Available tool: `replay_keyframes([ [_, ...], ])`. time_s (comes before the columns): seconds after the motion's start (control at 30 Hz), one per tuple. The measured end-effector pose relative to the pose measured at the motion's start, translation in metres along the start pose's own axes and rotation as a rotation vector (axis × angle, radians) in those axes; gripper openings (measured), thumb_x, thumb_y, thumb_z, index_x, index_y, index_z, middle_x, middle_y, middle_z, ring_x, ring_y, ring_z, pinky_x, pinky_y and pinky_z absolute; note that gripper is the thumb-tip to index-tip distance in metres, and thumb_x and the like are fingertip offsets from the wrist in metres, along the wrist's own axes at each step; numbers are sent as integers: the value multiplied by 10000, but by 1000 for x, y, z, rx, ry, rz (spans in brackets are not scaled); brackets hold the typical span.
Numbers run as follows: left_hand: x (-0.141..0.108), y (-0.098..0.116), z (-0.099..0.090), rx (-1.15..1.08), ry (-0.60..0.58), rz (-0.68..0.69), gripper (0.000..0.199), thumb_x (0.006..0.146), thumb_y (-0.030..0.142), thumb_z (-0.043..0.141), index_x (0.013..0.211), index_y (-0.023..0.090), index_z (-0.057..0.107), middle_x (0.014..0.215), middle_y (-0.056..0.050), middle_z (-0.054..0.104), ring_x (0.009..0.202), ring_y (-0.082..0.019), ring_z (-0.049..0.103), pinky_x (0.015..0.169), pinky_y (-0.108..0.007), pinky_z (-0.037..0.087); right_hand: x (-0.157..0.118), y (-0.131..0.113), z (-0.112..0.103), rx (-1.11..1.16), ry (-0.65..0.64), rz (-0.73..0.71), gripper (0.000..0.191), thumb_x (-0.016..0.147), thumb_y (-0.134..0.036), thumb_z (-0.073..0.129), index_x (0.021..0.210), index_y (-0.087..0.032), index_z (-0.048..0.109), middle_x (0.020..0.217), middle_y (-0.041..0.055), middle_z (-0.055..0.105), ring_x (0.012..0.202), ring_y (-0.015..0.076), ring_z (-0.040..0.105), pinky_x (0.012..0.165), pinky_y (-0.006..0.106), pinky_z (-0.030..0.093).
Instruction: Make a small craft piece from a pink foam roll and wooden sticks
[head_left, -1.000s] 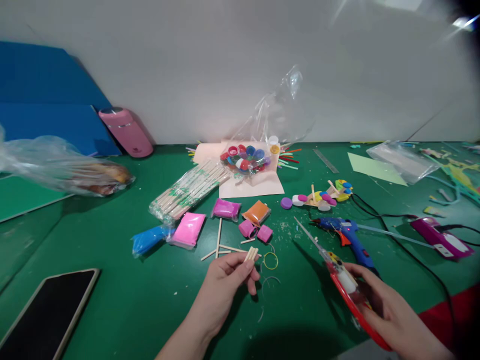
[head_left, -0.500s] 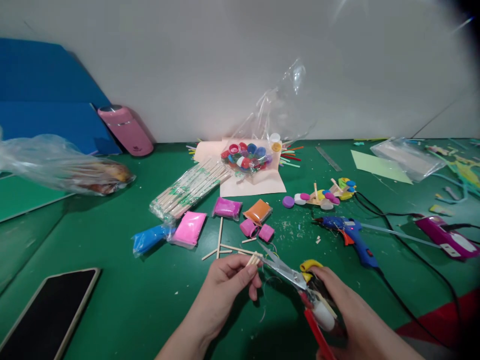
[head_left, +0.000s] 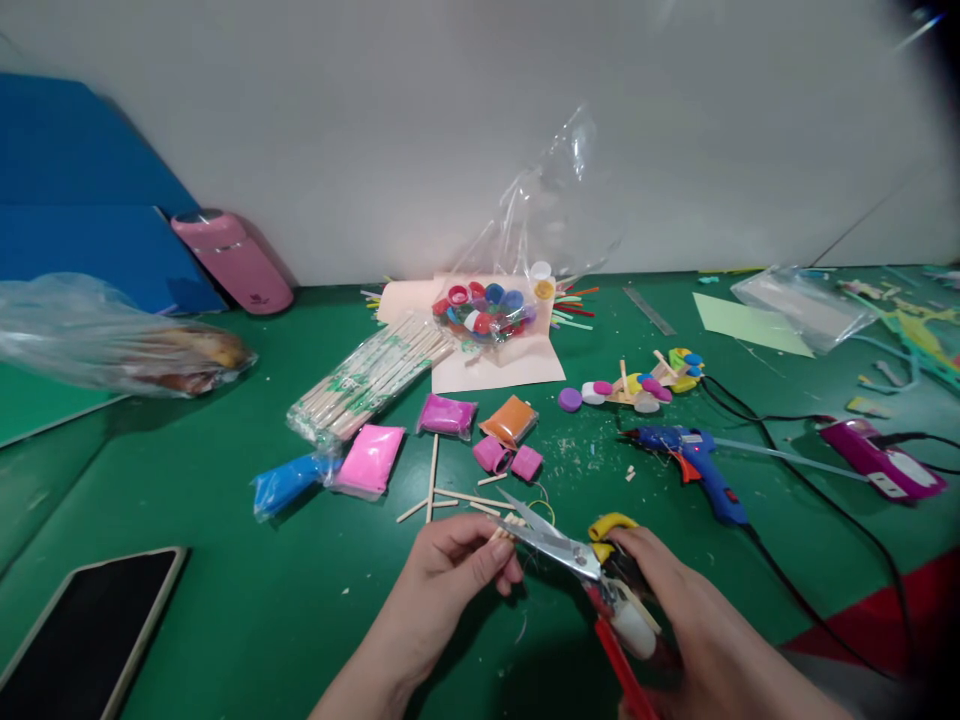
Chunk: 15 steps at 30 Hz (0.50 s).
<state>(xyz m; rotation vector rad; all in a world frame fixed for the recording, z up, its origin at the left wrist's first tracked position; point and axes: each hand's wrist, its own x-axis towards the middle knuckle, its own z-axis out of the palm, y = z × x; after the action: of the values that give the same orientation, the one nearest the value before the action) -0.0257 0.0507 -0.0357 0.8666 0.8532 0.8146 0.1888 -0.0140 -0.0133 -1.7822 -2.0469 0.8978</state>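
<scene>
The left hand (head_left: 457, 575) is pinching a small bundle of short wooden sticks (head_left: 508, 530) between thumb and fingers, the ends poking out toward the right edge of the green table (head_left: 247, 620). The bundle is hovering over the table's middle, on the side nearer the person. The right hand (head_left: 694, 615) is gripping a pair of red-handled scissors (head_left: 559, 548); the blades are standing apart, one of them passing across the stick ends. Whether it is biting into the wood, I cannot tell. A yellow loop (head_left: 615, 522) and a white piece (head_left: 634, 632) are showing beside the scissors, too covered to name.

Loose thin sticks (head_left: 433, 480) are lying just beyond the left hand, near magenta (head_left: 446, 416) and orange (head_left: 509, 420) packets. Toward the table's right edge, a blue glue gun (head_left: 686, 455) is resting on its side, with a bottle-cap model (head_left: 637, 388) lying beyond it. A clear bag of bottle caps (head_left: 495, 312) is sitting by the far edge, and a phone (head_left: 82, 640) is lying toward the near left corner.
</scene>
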Motion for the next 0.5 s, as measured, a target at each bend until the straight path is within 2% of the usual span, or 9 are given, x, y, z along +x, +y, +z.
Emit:
replay_keyframes([
  [0.23,1,0,0,36,-18,12,135,736,209,592,636,135,643,576,-22,591,548,-106,487,545,-219,385,0,3,2,2,20,-16,734,538,-261,652,1207,-157,372,1195,147,503,1053,281,510,847,328,435],
  [0.5,1,2,1,47,-22,-3,132,734,207,596,633,138,645,570,-18,597,549,-103,492,556,-217,385,-1,6,6,-30,53,-21,805,488,-190,663,1215,-164,317,1187,134,499,1044,272,512,851,319,427],
])
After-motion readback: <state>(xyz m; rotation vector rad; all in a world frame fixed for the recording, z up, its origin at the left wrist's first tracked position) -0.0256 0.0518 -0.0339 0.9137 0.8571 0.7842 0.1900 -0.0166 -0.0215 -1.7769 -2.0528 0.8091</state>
